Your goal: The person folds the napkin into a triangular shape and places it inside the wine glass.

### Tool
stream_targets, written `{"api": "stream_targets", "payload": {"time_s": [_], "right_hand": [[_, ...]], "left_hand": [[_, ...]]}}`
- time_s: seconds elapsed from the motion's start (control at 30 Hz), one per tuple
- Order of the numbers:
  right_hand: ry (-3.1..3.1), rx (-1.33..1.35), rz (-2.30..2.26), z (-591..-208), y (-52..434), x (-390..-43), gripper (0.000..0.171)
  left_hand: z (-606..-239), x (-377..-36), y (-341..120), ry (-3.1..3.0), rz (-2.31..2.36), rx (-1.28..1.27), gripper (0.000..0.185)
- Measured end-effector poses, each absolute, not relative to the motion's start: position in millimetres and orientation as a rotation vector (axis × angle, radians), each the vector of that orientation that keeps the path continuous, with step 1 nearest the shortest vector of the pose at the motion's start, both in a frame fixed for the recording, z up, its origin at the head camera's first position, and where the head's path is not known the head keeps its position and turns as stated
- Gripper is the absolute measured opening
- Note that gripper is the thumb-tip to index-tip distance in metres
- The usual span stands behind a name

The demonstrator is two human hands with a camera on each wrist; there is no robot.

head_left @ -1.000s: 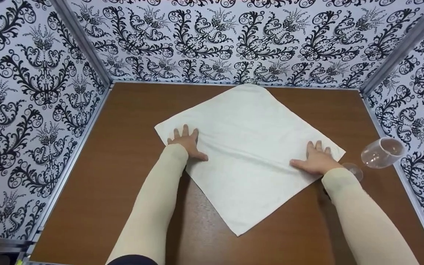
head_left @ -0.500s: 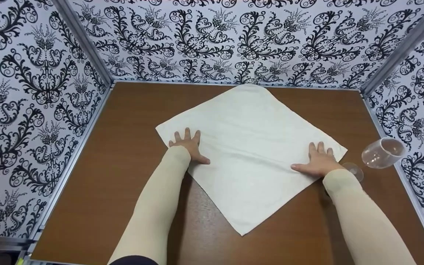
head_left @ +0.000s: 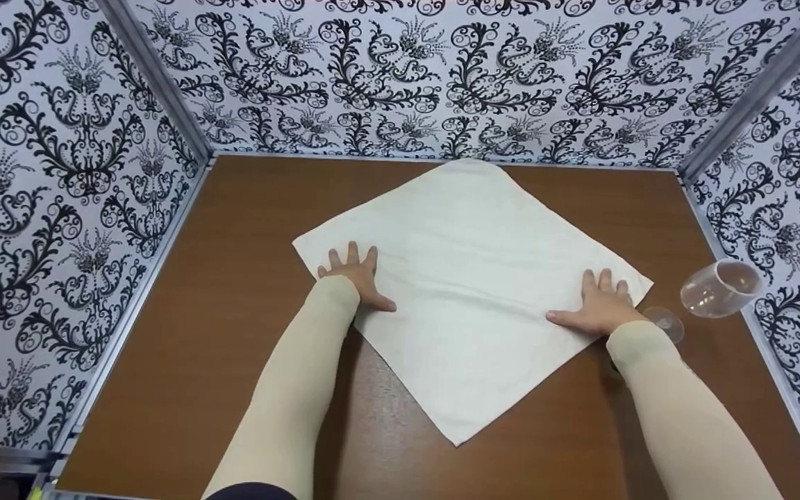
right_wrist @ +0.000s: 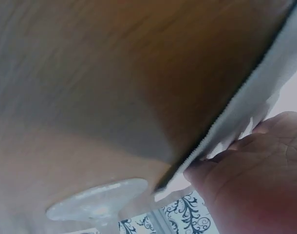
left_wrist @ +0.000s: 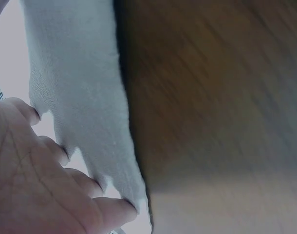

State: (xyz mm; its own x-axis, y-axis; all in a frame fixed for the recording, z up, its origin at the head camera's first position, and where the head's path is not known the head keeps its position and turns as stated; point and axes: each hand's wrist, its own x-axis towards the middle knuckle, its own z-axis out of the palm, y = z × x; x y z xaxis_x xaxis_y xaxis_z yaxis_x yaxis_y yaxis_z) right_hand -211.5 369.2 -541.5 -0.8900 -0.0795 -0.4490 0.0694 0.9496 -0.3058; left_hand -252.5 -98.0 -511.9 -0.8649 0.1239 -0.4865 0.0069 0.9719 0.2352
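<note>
A white cloth point(head_left: 469, 333) lies spread out like a diamond on the brown table, with shallow wrinkles running across its middle. Near its left corner my left hand point(head_left: 358, 276) rests on it, fingers spread and straight. My right hand point(head_left: 601, 307) presses flat by the right corner, thumb stretched inward. Both wrist views show fingertips touching the cloth point(left_wrist: 85, 97) close to its edge. Just beyond the right hand stands a clear stemmed glass point(head_left: 705, 295); its stem is hard to make out, while its round foot point(right_wrist: 102, 197) appears in the right wrist view.
The wooden table point(head_left: 198, 333) extends around the cloth on both sides. Patterned black-and-white panels point(head_left: 407, 76) enclose the back and sides, joined by grey metal posts point(head_left: 157, 76). The glass is close to the right table edge.
Over the last second both hands slid slightly, and the cloth's near corner shifted a little to the right. The wrinkle across the middle looks flatter. The glass stayed put.
</note>
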Motion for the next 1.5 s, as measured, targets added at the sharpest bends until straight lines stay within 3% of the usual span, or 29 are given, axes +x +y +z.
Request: {"api": "stream_targets", "payload": {"time_s": [0.73, 1.13, 1.5], "right_hand": [[2.629, -0.053, -0.448, -537.4, 366.4, -210.5, 0.145], [2.657, -0.210, -0.493, -540.3, 340.2, -211.4, 0.137], [2.662, -0.322, -0.431, -541.6, 321.2, -203.2, 0.129]], "left_hand": [[-515.1, -250.9, -94.4, 2.626, 0.258, 0.126, 0.129], [-526.3, -251.8, -80.9, 2.599, 0.206, 0.412, 0.128], [-539.6, -249.1, -75.6, 2.579, 0.177, 0.524, 0.125]]}}
